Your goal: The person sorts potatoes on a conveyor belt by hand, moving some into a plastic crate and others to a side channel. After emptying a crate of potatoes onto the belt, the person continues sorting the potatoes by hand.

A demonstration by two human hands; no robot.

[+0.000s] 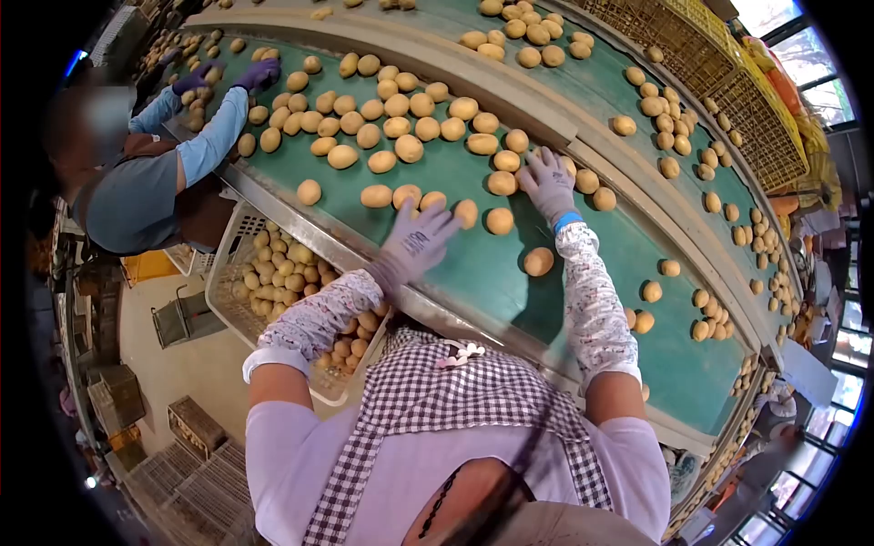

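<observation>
Head view: your gloved left hand [414, 241] hovers open, fingers spread, over the green belt [455, 264] at frame centre, just beside a potato [466, 213]. Your right hand [551, 187], also open and gripping nothing, rests on the potato cluster [503, 183] up and to the right. With neither hand closed, potatoes may slip past your fingers; a lone potato [538, 261] lies below your right wrist. A co-worker's hands [259, 73] work upper left, well apart.

Below and left of the fingers [428, 218], a pale floor [209, 373] carries stacked wire crates [196, 426]; far to their right, yellow crates [710, 55] stand near bright windows [854, 346] admitting daylight.
</observation>
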